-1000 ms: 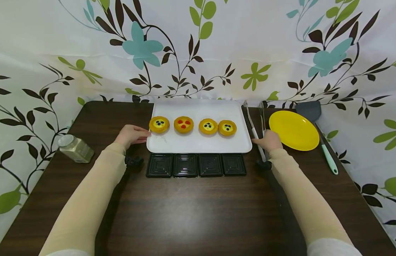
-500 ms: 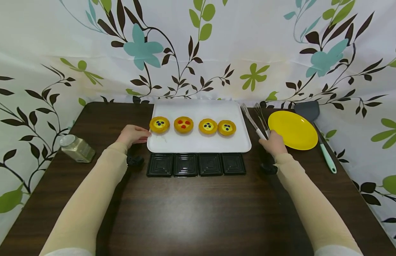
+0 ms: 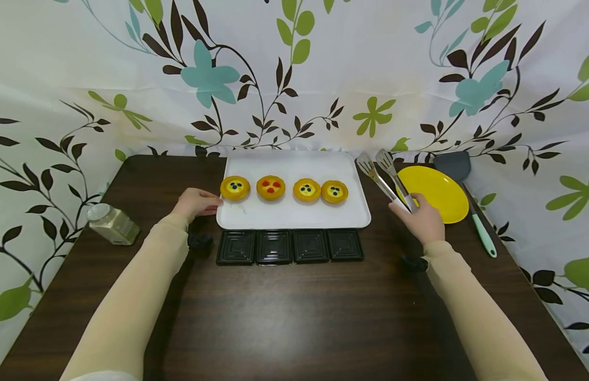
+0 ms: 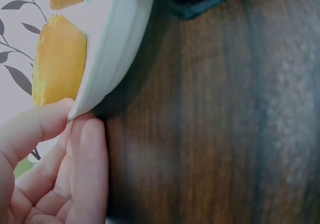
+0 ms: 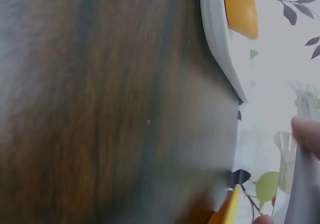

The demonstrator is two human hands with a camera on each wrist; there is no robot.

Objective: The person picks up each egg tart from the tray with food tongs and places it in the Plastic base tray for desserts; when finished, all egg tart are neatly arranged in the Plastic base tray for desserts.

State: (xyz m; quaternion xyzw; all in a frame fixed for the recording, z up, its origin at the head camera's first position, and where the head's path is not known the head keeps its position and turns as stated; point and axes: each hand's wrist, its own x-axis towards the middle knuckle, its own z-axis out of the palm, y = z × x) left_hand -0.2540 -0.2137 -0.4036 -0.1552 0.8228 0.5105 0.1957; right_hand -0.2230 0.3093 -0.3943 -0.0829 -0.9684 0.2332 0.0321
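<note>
My left hand [image 3: 195, 203] pinches the left edge of a white tray [image 3: 294, 217], thumb on top of the rim and fingers beneath, as the left wrist view shows. On the tray stand several egg tarts [image 3: 270, 188] in a row, one dotted red and the others dark blue. To the right of the tray, my right hand [image 3: 422, 218] grips metal tongs [image 3: 387, 177] by their light handles. The tongs point away from me with their slotted tips apart and nothing between them. In the right wrist view only the tongs' handle [image 5: 300, 189] and some fingertips show.
Black square lids or trays [image 3: 274, 247] lie in a row before the white tray. A yellow plate [image 3: 442, 193] and a spatula [image 3: 482, 235] with a green handle lie at the right. A jar [image 3: 113, 225] with a white lid lies tilted at the left.
My right hand has lifted the tongs from beside the tray and moved right, toward the plate; the tongs' tips now lean left. My left hand stays on the tray's edge.
</note>
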